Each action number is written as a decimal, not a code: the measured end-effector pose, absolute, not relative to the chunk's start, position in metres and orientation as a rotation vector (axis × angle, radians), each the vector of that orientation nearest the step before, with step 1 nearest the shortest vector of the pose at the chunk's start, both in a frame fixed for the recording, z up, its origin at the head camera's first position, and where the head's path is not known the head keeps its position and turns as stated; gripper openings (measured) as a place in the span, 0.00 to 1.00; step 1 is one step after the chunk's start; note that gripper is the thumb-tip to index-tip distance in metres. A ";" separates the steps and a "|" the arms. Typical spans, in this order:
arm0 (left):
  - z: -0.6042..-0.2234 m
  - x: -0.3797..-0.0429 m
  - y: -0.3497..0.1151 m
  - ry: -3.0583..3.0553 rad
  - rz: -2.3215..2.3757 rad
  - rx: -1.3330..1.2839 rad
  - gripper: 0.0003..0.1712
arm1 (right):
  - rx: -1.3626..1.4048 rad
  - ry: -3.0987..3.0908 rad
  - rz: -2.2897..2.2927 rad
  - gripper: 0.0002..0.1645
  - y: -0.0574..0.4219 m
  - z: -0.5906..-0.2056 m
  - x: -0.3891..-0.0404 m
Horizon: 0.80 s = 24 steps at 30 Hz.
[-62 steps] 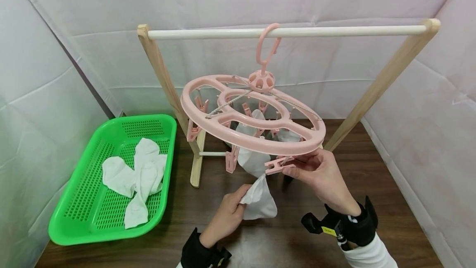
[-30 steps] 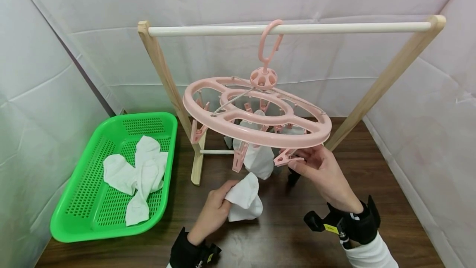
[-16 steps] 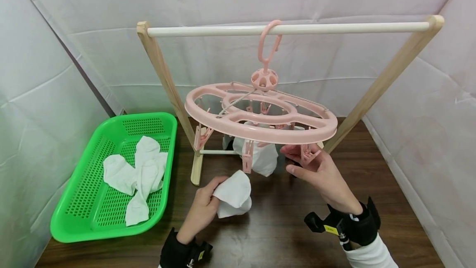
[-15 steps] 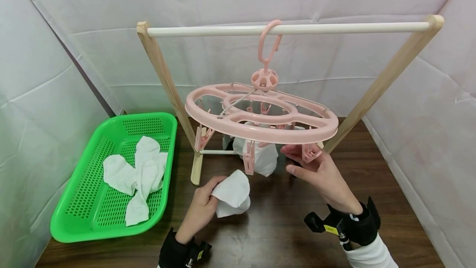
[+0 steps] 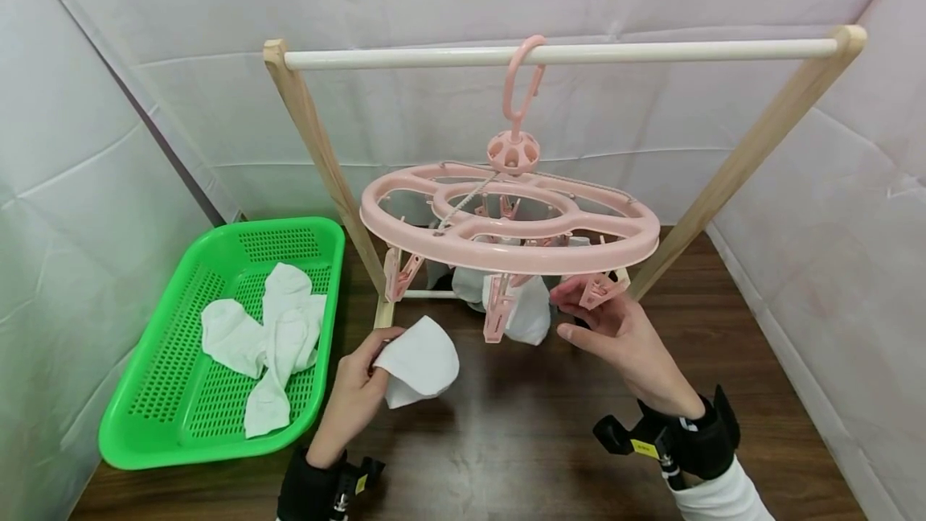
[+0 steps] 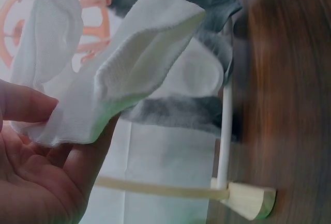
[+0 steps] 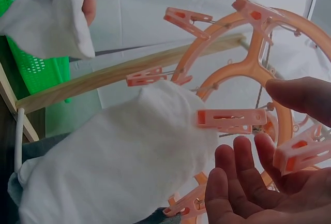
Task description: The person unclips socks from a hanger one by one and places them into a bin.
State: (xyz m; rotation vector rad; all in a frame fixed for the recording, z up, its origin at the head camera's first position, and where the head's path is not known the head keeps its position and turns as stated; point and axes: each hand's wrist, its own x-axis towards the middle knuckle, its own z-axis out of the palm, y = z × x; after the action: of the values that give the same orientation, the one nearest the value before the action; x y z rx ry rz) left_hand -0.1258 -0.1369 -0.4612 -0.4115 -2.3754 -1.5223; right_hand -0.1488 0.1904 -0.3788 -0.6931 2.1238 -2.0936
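My left hand pinches a white sock between thumb and fingers, left of the hanger; its cuff gapes in the left wrist view. A pink clip hanger hangs by its hook, its ring tilted slightly. My right hand is under the ring's right side, thumb and fingers apart, beside a pink clothespin. It grips nothing. In the right wrist view another clothespin is at the top of a hanging white sock. Dark grey socks hang behind, partly hidden.
A green basket with several white socks stands at left on the dark wooden table. The wooden rack's white rail carries the hanger; its legs slant at both sides. White cloth walls surround everything.
The left hand has drawn the white sock away from the right-hand clothespin, down and then left. The right hand has let go of that clothespin, its fingers spreading. The hanger has swung and turned slightly.
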 end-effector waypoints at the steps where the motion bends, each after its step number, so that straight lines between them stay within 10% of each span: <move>1: -0.460 -0.126 -0.139 -2.367 -1.516 -0.409 0.24 | -0.688 2.119 -2.100 0.21 0.191 -0.379 -0.149; 24: -0.432 -0.114 -0.203 -2.400 -1.501 0.070 0.19 | -0.555 2.145 -2.058 0.24 0.203 -0.402 -0.147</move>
State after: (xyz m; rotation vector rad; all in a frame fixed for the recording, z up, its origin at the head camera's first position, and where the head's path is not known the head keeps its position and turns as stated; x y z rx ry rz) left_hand -0.1136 -0.2031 -0.4323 0.0697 -2.3995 -1.5007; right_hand -0.1474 0.2026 -0.4022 -0.5548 2.1450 -2.0581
